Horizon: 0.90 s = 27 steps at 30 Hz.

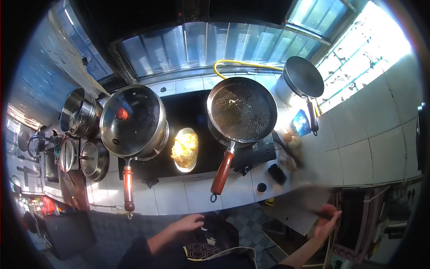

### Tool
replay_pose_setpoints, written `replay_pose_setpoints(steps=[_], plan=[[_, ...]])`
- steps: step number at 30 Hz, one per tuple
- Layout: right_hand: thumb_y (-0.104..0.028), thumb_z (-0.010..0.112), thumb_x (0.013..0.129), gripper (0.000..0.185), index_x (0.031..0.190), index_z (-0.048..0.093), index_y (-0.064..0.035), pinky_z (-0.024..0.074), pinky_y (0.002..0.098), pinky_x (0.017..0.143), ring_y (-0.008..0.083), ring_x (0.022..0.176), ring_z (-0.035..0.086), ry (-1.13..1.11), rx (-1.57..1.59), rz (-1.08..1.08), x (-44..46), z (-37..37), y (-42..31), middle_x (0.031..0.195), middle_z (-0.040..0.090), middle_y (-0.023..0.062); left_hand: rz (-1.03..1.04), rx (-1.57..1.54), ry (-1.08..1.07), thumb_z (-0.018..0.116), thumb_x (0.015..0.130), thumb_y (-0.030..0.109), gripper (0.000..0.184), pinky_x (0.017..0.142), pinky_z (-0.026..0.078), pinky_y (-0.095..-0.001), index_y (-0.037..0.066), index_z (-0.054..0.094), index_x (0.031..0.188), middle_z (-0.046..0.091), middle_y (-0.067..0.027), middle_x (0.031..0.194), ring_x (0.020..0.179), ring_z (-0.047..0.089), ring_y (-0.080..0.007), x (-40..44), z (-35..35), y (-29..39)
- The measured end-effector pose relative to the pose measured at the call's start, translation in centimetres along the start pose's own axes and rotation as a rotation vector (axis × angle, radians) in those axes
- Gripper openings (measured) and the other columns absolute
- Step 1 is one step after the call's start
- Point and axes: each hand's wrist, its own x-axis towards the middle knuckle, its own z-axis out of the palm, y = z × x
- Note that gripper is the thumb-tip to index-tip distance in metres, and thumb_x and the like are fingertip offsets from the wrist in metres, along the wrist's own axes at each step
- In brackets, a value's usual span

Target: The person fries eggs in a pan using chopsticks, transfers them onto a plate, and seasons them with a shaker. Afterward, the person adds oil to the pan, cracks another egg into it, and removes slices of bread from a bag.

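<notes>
My left hand hangs in front of the counter by my apron, fingers loosely stretched and holding nothing I can see. At the lower right, my right hand is closed on a dark handle; motion blur hides what kind of utensil it belongs to. Nearest ahead is a black frying pan with a reddish wooden handle, its surface shiny and speckled, on the right of the black stove. Between the pans, a white oval plate bears golden fried food, apparently egg.
A lidded pan with a wooden handle stands on the left of the stove. Steel pots are beyond it. A smaller pan rests at the back right by a blue packet. A yellow hose runs behind the stove.
</notes>
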Motion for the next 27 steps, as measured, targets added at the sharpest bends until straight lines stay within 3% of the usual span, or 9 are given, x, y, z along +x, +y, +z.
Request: replay_pose_setpoints(steps=[6, 10, 13, 16, 19, 21, 24, 25, 27], plan=[[-0.042, 0.036, 0.093, 0.044, 0.094, 0.059, -0.0039, 0.0350, 0.0186, 0.045, 0.0070, 0.055, 0.045, 0.081, -0.290, -0.143, -4.9, 8.3, -4.8, 0.067, 0.050, 0.0002, 0.166, -0.196, -0.054, 0.051, 0.088, 0.023, 0.045, 0.098, 0.035, -0.0328, 0.000, 0.040, 0.126, 0.045, -0.0145, 0.127, 0.117, 0.044, -0.0234, -0.9, -3.0, 3.7], [-0.029, 0.044, 0.093, 0.033, 0.095, 0.059, 0.0000, 0.0372, 0.0225, 0.049, 0.0087, 0.056, 0.046, -0.386, -0.297, -0.359, -7.6, 13.6, 0.0, 0.068, 0.049, 0.0026, 0.194, -0.287, -0.101, 0.050, 0.089, 0.021, 0.044, 0.097, 0.035, -0.0321, 0.000, 0.040, 0.126, 0.046, -0.0137, 0.126, 0.117, 0.044, -0.0218, -1.5, -3.4, 4.8], [-0.024, 0.044, 0.093, 0.029, 0.096, 0.059, 0.0012, 0.0391, 0.0245, 0.052, 0.0106, 0.057, 0.047, -0.475, -0.200, -0.360, -9.9, 16.4, 1.9, 0.071, 0.051, 0.0052, 0.174, -0.320, -0.075, 0.049, 0.090, 0.020, 0.042, 0.097, 0.035, -0.0321, 0.000, 0.041, 0.126, 0.046, -0.0130, 0.126, 0.117, 0.043, -0.0208, -2.5, -3.7, 5.5], [-0.016, 0.049, 0.088, 0.021, 0.096, 0.057, 0.0016, 0.0407, 0.0255, 0.053, 0.0156, 0.058, 0.049, -0.595, -0.278, -0.839, -12.8, 18.0, 2.2, 0.078, 0.053, 0.0099, 0.181, -0.407, -0.034, 0.048, 0.091, 0.019, 0.041, 0.097, 0.034, -0.0295, 0.001, 0.041, 0.126, 0.046, -0.0117, 0.126, 0.117, 0.043, -0.0179, -4.9, -4.2, 7.2], [-0.007, 0.058, 0.075, 0.015, 0.088, 0.056, -0.0001, 0.0442, 0.0298, 0.050, 0.0229, 0.059, 0.055, -0.808, -0.128, -1.168, -15.8, 18.7, 3.0, 0.079, 0.057, 0.0118, 0.425, -0.439, -0.116, 0.046, 0.091, 0.033, 0.054, 0.101, 0.029, -0.0320, -0.001, 0.034, 0.131, 0.041, -0.0143, 0.131, 0.121, 0.039, -0.0203, -8.2, -5.2, 12.2], [-0.010, 0.066, 0.068, 0.018, 0.081, 0.055, -0.0049, 0.0458, 0.0287, 0.051, 0.0202, 0.060, 0.056, -0.959, -0.063, -1.311, -17.9, 19.2, 2.8, 0.079, 0.057, 0.0092, 0.813, -0.730, -0.209, 0.042, 0.088, 0.048, 0.071, 0.104, 0.025, -0.0357, -0.002, 0.025, 0.135, 0.034, -0.0182, 0.135, 0.125, 0.034, -0.0245, -9.1, -4.9, 16.7], [-0.016, 0.069, 0.068, 0.029, 0.093, 0.055, -0.0081, 0.0472, 0.0290, 0.059, 0.0194, 0.068, 0.055, -1.111, 0.078, -1.371, -19.2, 19.6, 3.5, 0.085, 0.055, 0.0064, 0.728, -0.905, -0.222, 0.041, 0.085, 0.053, 0.079, 0.105, 0.024, -0.0384, -0.003, 0.018, 0.136, 0.029, -0.0214, 0.137, 0.127, 0.031, -0.0284, -7.9, -3.9, 19.8], [-0.015, 0.068, 0.069, 0.031, 0.096, 0.054, -0.0080, 0.0472, 0.0301, 0.061, 0.0197, 0.070, 0.055, -1.187, 0.012, -1.357, -18.5, 19.1, 3.7, 0.086, 0.055, 0.0070, 0.681, -0.960, -0.119, 0.043, 0.088, 0.042, 0.067, 0.104, 0.025, -0.0391, -0.004, 0.025, 0.134, 0.034, -0.0224, 0.134, 0.126, 0.032, -0.0293, -7.8, -3.8, 21.0], [-0.011, 0.066, 0.069, 0.032, 0.099, 0.053, -0.0074, 0.0469, 0.0319, 0.065, 0.0207, 0.074, 0.055, -1.283, -0.160, -1.372, -15.8, 18.3, 4.7, 0.086, 0.054, 0.0085, 0.733, -0.891, -0.029, 0.042, 0.089, 0.037, 0.061, 0.104, 0.026, -0.0398, -0.004, 0.028, 0.132, 0.036, -0.0228, 0.132, 0.125, 0.034, -0.0299, -6.2, -4.1, 21.1]])
